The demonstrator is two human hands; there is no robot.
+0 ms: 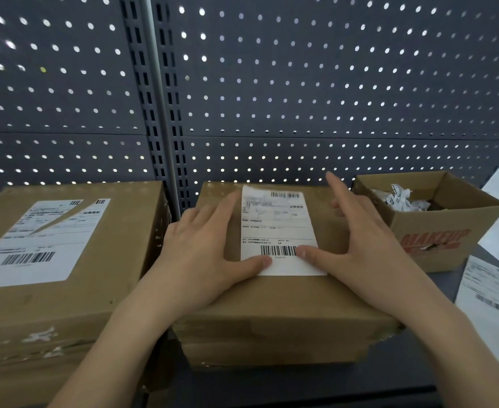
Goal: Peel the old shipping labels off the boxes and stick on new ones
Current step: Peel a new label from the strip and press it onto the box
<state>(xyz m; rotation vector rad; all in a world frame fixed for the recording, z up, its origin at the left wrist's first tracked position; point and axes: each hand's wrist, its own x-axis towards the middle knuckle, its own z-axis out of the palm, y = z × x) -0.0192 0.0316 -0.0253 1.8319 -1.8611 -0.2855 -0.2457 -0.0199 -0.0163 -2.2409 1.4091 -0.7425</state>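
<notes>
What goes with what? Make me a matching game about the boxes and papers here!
Things:
1. middle box
2. left box
3. open box
4. loose label sheet

Clues:
a. holds crumpled paper scraps
b. lies flat at the far right
c. wears a torn label
d. the left hand and right hand press a white label onto it

Pairs: 1-d, 2-c, 3-a, 4-b.
</notes>
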